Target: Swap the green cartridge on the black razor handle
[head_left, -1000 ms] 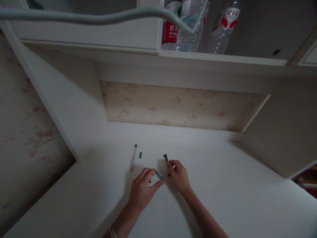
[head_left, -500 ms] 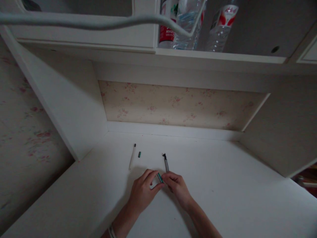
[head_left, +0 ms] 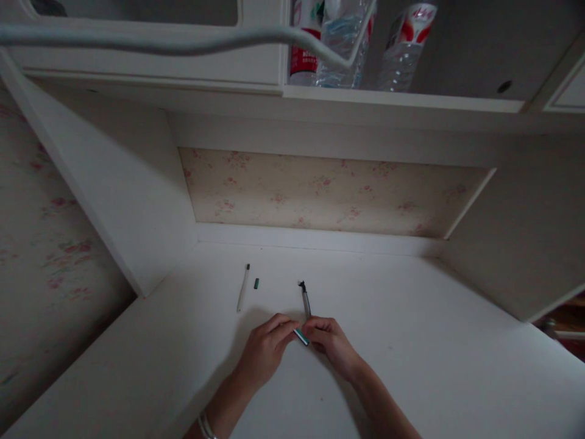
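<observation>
A small green-and-black razor cartridge (head_left: 301,336) with a pale strip is held slantwise between my two hands. My left hand (head_left: 265,346) is closed, its fingertips on the upper left end of the cartridge. Closed too, my right hand (head_left: 333,342) pinches it from the right side. Just beyond my right hand, a slim black-and-grey razor handle (head_left: 306,300) points away from me; its near end is hidden by the fingers. Farther left lie a second small green-and-black cartridge (head_left: 256,283) and a white toothbrush (head_left: 242,289) with a dark head.
The white desktop (head_left: 393,305) ends at a wallpapered back panel (head_left: 320,189) and white side panels. Overhead, a shelf (head_left: 402,100) holds several plastic bottles (head_left: 340,42). A pale curved bar (head_left: 183,42) crosses the top of the view.
The cartridge has turned and sits slightly lower and to the right, with more of its face showing. My left thumb has drawn in out of sight. The view has shifted slightly.
</observation>
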A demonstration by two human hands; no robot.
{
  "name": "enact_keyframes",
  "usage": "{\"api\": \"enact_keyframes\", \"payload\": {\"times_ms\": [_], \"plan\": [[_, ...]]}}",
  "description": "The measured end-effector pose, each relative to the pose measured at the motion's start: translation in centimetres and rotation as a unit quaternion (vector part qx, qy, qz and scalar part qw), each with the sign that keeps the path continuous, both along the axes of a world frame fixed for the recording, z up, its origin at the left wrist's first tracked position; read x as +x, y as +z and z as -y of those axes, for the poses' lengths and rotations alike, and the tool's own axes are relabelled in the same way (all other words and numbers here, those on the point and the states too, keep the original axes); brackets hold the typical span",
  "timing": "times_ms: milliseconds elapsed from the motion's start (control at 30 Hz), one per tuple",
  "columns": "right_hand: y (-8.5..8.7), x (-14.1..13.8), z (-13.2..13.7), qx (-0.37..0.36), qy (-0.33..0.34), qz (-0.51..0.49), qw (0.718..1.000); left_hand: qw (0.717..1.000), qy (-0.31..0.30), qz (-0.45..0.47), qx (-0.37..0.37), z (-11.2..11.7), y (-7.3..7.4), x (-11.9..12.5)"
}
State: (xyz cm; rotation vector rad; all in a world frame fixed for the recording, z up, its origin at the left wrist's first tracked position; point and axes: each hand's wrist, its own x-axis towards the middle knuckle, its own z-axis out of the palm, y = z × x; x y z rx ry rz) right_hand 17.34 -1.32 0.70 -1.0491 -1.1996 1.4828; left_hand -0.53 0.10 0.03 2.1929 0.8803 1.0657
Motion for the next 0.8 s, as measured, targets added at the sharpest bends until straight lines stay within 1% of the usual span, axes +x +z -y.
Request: {"api": "enact_keyframes", "payload": {"times_ms": [100,133,200,267,333,433,533,600,667,800], "plan": [[-0.3,0.1,-0.2,-0.024,0.008,-0.021,0.999,1.0,-0.001,0.012,-0.004,0.1,0.4,0.0],[-0.3,0.2,-0.3,-0.033,0.0,-0.029,0.999,1.0,0.002,0.021,-0.008,0.2,0.5,0.1],[-0.2,0.4,-0.8,-0.038,-0.041,-0.038,0.998,0.999,0.017,0.041,-0.015,0.2,0.6,0.1],[0.1,0.6,-1.6,-0.007,-0.09,0.006,0.996,0.998,0.037,0.054,-0.015,0.2,0.6,0.2],[0.5,0.4,-2.8,0.037,-0.104,0.088,0.99,0.997,0.06,0.057,-0.009,0.1,0.4,0.2],[1.0,-1.0,-5.4,0.081,-0.062,0.181,0.978,0.993,0.097,0.066,0.007,0.0,0.3,0.1],[1.1,-3.6,-8.4,0.118,-0.006,0.254,0.96,0.987,0.125,0.085,0.045,-0.2,0.1,-0.3],[0.9,-5.5,-10.2,0.146,0.026,0.315,0.937,0.983,0.143,0.091,0.074,-0.3,-0.1,-0.6],[0.6,-7.5,-11.4,0.175,0.057,0.373,0.909,0.978,0.159,0.088,0.103,-0.5,-0.3,-0.9],[-0.3,-10.6,-12.4,0.22,0.11,0.464,0.851,0.969,0.18,0.078,0.148,-0.7,-0.3,-1.3]]}}
